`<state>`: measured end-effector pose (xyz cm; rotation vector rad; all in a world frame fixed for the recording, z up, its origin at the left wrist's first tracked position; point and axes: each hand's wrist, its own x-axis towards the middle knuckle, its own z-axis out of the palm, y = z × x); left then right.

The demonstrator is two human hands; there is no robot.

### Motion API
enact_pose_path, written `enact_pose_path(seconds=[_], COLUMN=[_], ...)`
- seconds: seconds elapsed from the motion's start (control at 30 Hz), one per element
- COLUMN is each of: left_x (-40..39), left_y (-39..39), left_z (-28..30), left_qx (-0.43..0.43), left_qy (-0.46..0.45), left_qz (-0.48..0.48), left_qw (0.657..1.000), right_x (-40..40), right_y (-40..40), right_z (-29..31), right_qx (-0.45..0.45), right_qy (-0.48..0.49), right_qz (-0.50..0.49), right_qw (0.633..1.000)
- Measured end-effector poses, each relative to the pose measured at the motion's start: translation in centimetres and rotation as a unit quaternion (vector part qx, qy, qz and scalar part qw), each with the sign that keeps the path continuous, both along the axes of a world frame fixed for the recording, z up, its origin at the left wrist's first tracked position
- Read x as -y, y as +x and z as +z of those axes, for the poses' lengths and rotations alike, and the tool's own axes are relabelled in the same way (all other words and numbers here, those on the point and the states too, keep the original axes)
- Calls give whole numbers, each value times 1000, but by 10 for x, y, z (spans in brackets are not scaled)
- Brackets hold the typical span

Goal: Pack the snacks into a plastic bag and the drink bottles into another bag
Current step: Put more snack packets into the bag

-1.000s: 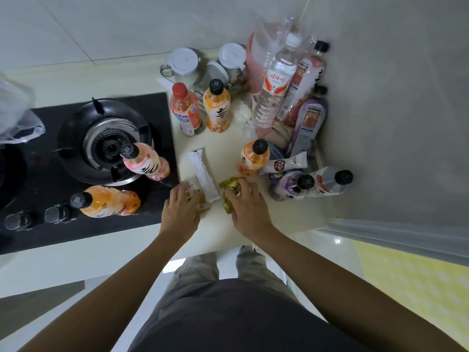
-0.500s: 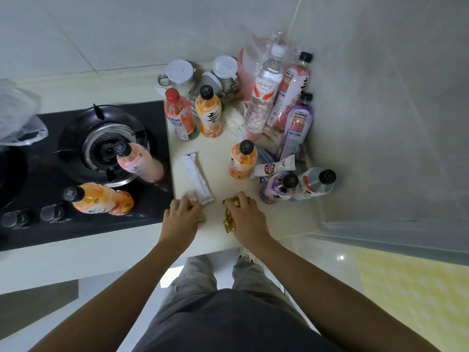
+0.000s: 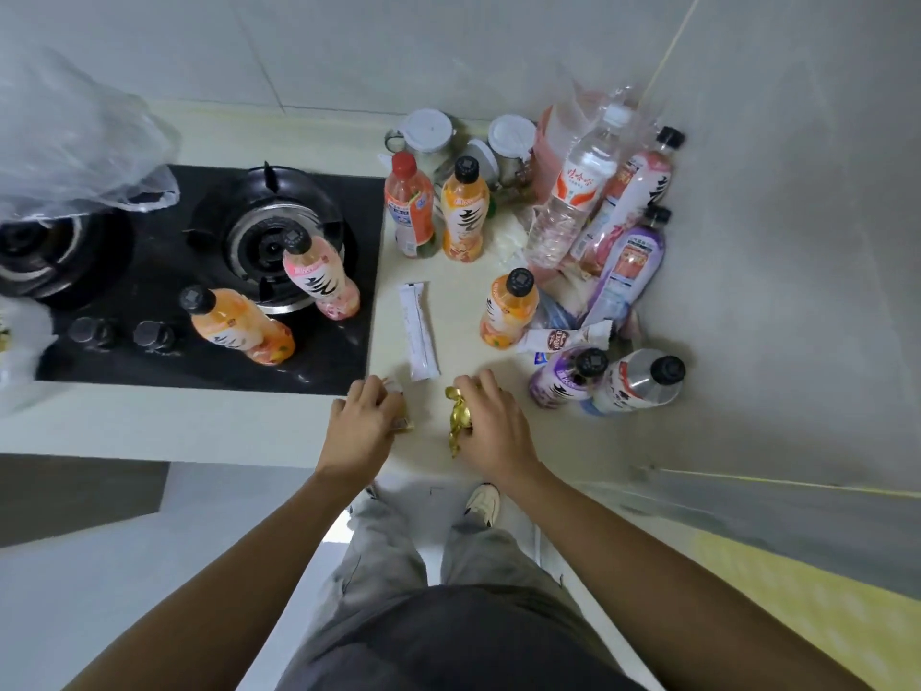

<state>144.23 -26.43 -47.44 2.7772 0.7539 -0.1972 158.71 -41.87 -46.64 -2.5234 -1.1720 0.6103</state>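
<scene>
My left hand (image 3: 361, 426) curls over a small wrapped snack (image 3: 401, 423) at the counter's front edge. My right hand (image 3: 491, 423) grips a gold-foil snack (image 3: 457, 416) beside it. A long white snack sachet (image 3: 418, 331) lies just beyond both hands. A brown-and-white wrapped snack bar (image 3: 560, 339) leans by an orange bottle (image 3: 508, 311). Several drink bottles stand on the counter: a red-capped bottle (image 3: 408, 211), an orange one (image 3: 463, 216), a clear water bottle (image 3: 573, 197), and purple (image 3: 565, 379) and silver (image 3: 638, 384) bottles to the right. A clear plastic bag (image 3: 75, 142) lies at far left.
A black gas hob (image 3: 149, 361) fills the left, with a pink bottle (image 3: 319, 279) and an orange bottle (image 3: 239, 326) standing on it. White-lidded jars (image 3: 426, 134) stand at the back. The wall corner closes off the right side. The counter edge (image 3: 199, 441) runs below my hands.
Both hands have stayed at the front edge, closing tighter on their snacks; the gold snack shows more at the right hand's side. The camera has tilted slightly.
</scene>
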Motion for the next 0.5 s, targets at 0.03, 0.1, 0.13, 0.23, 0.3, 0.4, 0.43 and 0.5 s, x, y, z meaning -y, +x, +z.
enact_pose_path(seconds=[0.03,0.1,0.13,0.23,0.3,0.4,0.43,0.5], left_x=[0,-1,-3,-15,-26,-44,-50,-62], left_y=[-4,-18,-27,-65,-98,-158,-180,-229], left_z=[4,13,18,33,43,55,58,63], left_qx=[8,25,34,64,79,103,110,123], left_qy=[0,2,2,-6,-13,-8,-5,-3], left_qz=[13,37,51,99,128,180,202,249], left_qw=[1000,999,998,993,989,978,973,961], right_x=[-4,-17,-26,-60,-86,-128,-143,-175], right_y=[-3,-12,-19,-48,-74,-125,-144,-188], right_z=[1,8,12,27,38,51,53,58], right_qx=[0,-1,-2,-13,-25,-50,-62,-79], right_qy=[5,23,34,64,78,104,113,120], right_qz=[7,32,50,105,139,190,208,243], right_qw=[1000,999,998,992,987,975,970,959])
